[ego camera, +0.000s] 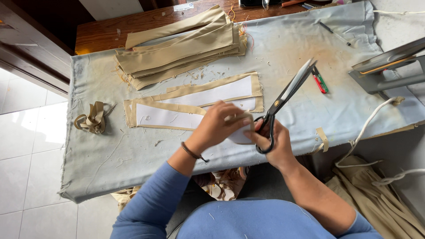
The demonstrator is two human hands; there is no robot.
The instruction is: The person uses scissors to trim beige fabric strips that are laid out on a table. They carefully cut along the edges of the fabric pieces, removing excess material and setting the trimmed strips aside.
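The right hand has its fingers clenched through the black handles of a large pair of scissors, whose blades are slightly parted and point up and away over the surface. The left hand has its fingers closed on a small fabric piece, tan with a white facing, held just beside the scissor handles at the near edge of the surface. The two hands touch around this piece.

Directly beyond the hands lie flat tan strips with white facing, laid side by side on the grey cloth cover. Farther back sits a stack of folded tan strips. A small bundle of tan offcuts rests near the left edge, well apart from the hands. A red and green clipper lies right of the scissor blades, and a dark pen lies at the far right corner. Loose threads are scattered over the cover. A white cord hangs off the right edge.
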